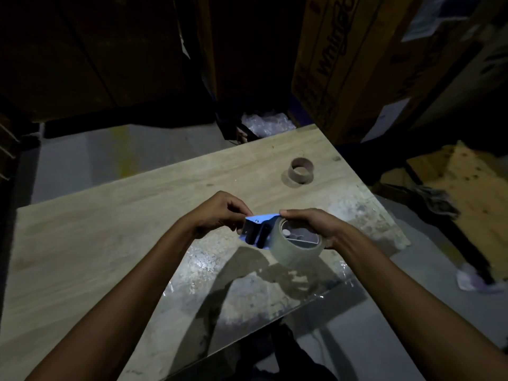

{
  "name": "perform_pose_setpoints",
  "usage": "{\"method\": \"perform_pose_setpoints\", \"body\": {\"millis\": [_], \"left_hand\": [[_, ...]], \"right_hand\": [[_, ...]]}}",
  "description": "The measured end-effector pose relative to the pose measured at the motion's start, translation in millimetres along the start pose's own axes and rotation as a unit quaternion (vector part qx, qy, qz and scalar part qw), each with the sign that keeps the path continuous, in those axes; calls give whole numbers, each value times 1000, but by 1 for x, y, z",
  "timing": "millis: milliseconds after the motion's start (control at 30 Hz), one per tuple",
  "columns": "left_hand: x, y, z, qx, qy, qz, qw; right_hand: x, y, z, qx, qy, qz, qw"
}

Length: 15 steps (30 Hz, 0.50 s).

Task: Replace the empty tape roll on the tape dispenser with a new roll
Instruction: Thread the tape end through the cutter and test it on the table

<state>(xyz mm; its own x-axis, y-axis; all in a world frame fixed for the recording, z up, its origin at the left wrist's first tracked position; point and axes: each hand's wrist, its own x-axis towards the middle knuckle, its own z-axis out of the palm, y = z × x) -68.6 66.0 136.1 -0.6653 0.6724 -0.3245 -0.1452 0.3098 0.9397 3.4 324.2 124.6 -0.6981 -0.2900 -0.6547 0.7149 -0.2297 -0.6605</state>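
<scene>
Lower centre of frame: noted both bare forearms reaching in over the near part of the wooden table (pixel 110 229). Observed left hand (pixel 220 214) with thumb and fingers pinched on the blue front end of the handheld tape dispenser (pixel 257 229). Observed right hand (pixel 310 225) with fingers curled round the far side of the new roll of clear packing tape (pixel 295 253), thumb tip on the blue top edge. Logged roll as seated on the dispenser hub, open face toward the camera, held clear of the tabletop just right of frame centre.

Judged step in hand: roll mounted, feeding the free end toward the front roller and blade. Could not make out the free end itself; too dim, and the tape is clear.

Judged next move: calls for peeling the end loose, threading it through the front slot and drawing it taut to the cutter, while steadying the roll against spinning.

Farther back, right of centre: noted empty cardboard core (pixel 301 171) standing on end on the table, well apart from both hands. Took removal as done.

Upper centre, past the table's far edge: noted crumpled bubble wrap (pixel 265 123). Upper right: noted large cardboard box (pixel 343 64); read script running up its side as "Whirlpo…", cut off at the frame top. Found no other legible writing, none on roll or dispenser.
</scene>
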Motion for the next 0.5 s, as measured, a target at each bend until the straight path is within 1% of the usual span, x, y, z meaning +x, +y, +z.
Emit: {"method": "perform_pose_setpoints", "body": {"millis": [67,133,233,300,433,500], "left_hand": [[2,-7,3,7,-12,-18,1000],[5,-13,7,7,-6,-41,999],[12,-20,17,-9,36,-72,997],[17,-22,24,-39,72,-91,992],[23,-29,38,-40,123,-109,986],[26,-32,44,-48,142,-113,982]], "right_hand": [[-2,7,-3,-32,45,-9,998],[-4,13,-6,-64,98,-27,993],[-4,21,-8,-101,165,-51,980],[-4,24,-9,-137,191,-78,969],[-1,26,-9,-236,232,-141,933],[3,26,-9,-312,254,-181,897]]}}
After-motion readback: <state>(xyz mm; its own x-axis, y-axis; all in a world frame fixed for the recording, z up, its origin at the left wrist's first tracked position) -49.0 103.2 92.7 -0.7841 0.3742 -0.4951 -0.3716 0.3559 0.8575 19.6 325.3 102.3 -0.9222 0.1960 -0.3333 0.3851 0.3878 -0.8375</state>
